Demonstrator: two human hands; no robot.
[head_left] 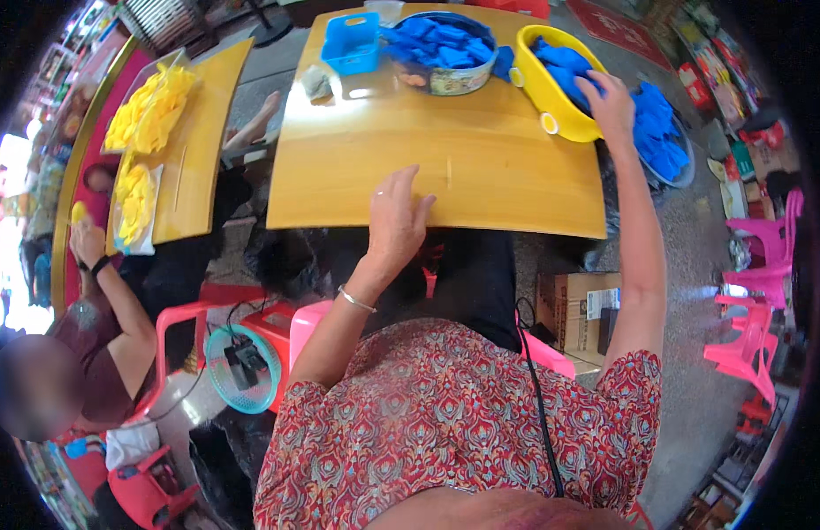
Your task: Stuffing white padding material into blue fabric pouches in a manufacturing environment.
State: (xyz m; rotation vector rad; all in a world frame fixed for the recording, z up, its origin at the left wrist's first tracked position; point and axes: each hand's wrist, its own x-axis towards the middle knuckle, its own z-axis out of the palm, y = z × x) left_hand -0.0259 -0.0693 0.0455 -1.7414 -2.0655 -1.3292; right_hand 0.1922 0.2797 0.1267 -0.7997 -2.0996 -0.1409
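My left hand (396, 216) hovers over the near edge of the wooden table (357, 159), fingers stretched and thumb apart, holding nothing. At the right, my right hand (610, 104) reaches over the rim of a yellow tub (576, 129) with white round knobs. Its fingers are bent but apart, close to the blue cloth-like pieces (560, 66) heaped inside; I see nothing gripped. Just past that hand, more blue pieces (655, 132) fill a basin (684, 168). Left of the tub stands a round patterned container (454, 83) piled with blue pieces (441, 42).
A light-blue plastic basket (350, 57) and a small greyish lump (316, 83) lie at the table's far left. On a second table (202, 132), yellow pieces (149, 110) are heaped; another person (101, 309) sits there. A cardboard box (565, 309) and pink stools (747, 344) stand at the right.
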